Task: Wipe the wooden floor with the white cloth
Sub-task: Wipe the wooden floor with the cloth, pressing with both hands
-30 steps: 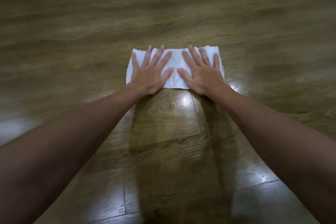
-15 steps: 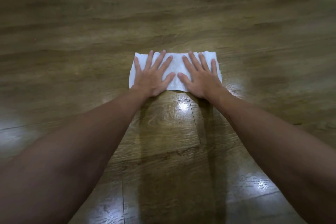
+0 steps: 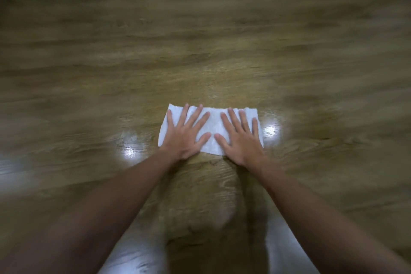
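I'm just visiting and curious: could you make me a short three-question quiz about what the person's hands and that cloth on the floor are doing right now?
1. True or false: the white cloth is bunched up in one fist.
2. Which hands touch the cloth? A) left hand only B) right hand only C) both
3. Fill in: the cloth lies spread flat on the wooden ____.

Key: 1. False; it lies flat, with both hands pressing on it, fingers straight and spread. 2. C. 3. floor.
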